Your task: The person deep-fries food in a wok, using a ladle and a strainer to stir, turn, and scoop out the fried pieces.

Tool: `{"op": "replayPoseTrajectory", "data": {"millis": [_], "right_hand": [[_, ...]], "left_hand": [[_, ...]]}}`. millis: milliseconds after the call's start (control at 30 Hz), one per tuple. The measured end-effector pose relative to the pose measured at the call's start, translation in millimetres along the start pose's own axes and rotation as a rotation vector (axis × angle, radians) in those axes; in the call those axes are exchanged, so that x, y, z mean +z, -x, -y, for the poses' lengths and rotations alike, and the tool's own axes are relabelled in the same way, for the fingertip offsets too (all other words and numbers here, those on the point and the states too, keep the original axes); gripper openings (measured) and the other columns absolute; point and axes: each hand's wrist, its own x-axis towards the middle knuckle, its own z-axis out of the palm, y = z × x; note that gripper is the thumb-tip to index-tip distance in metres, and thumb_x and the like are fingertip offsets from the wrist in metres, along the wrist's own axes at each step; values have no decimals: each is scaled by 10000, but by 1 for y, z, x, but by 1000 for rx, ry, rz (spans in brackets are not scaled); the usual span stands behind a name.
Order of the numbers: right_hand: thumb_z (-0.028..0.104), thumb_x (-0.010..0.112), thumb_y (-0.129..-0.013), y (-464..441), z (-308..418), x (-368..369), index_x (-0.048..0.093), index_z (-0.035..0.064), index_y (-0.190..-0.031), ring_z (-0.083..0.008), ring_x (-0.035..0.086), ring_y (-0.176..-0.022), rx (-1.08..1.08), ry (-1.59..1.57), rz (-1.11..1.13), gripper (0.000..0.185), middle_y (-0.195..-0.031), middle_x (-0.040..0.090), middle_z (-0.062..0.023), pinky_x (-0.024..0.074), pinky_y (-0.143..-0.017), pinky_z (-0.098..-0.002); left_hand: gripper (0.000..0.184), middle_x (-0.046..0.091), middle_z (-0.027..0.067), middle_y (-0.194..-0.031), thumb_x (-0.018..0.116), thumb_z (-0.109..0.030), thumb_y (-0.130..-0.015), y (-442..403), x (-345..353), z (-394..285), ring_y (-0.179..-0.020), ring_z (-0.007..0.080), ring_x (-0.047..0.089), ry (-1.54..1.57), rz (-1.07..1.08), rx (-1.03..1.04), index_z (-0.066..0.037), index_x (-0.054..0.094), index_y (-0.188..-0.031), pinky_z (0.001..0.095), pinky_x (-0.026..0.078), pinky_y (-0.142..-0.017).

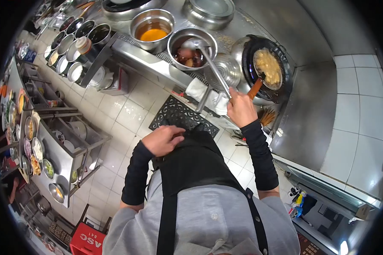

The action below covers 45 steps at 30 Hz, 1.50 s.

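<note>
My right hand point(242, 110) is closed around the long metal handle of a ladle point(219, 74). The ladle's bowl is over a steel pot point(213, 41) holding a dark reddish-brown sauce point(190, 61), and glare blurs that end. Beside my right hand a wooden handle point(255, 88) reaches to a wok point(259, 87) where yellowish food point(267, 66) bubbles in liquid. A perforated skimmer point(225, 72) lies between the pot and the wok. My left hand point(163, 140) hovers before the black apron point(187, 165), fingers loosely bent and apart, with nothing visible in it.
A second pot point(170, 20) with amber liquid stands left of the sauce pot. Folded white cloths point(206, 94) hang at the stove's front edge. Several seasoning containers point(75, 72) fill a rack at left. Beyond is a counter with food bowls point(38, 148). A patterned mat point(174, 112) covers the floor.
</note>
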Motion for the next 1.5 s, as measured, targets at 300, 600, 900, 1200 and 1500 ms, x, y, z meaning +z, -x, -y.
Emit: {"op": "replayPoseTrajectory", "data": {"millis": [300, 600, 900, 1200, 1500], "right_hand": [[42, 611, -783, -19, 53, 54, 637, -101, -1127, -497, 651, -863, 202, -242, -99, 373, -849, 657, -333, 509, -815, -536], [18, 591, -766, -58, 116, 102, 602, -96, -897, -510, 670, -849, 301, -174, -75, 174, -858, 666, -349, 550, -795, -546], [35, 615, -843, -97, 96, 66, 606, -146, -934, -215, 599, -456, 606, -831, 181, 203, -676, 616, -152, 503, -387, -403], [30, 563, -789, -44, 120, 32, 609, -110, -875, -460, 654, -648, 247, -326, 101, 171, -668, 617, -296, 533, -649, -514], [30, 585, -782, -78, 66, 95, 611, -168, -1039, -487, 664, -787, 110, -79, 51, 325, -780, 654, -323, 547, -771, -543]], "left_hand": [[304, 708, 210, -1067, 622, -189, -974, -8, -31, 23, -952, 381, 685, -14, 51, 47, 15, 667, -1195, 418, 546, -842], [332, 719, 213, -1093, 607, -200, -993, -11, -30, 38, -1005, 333, 705, 125, 220, 37, 12, 653, -1244, 376, 553, -886], [355, 743, 140, -1108, 604, -198, -1018, 5, -44, 76, -1019, 214, 705, 384, 106, -18, 8, 624, -1308, 320, 535, -910], [377, 735, 102, -1126, 580, -202, -1037, 3, -54, 88, -1041, 136, 655, 570, 86, -148, 14, 597, -1345, 283, 501, -940], [396, 721, 79, -1150, 577, -203, -1039, -17, -54, 98, -1048, 124, 644, 750, 80, -150, 28, 579, -1361, 279, 510, -916]]}}
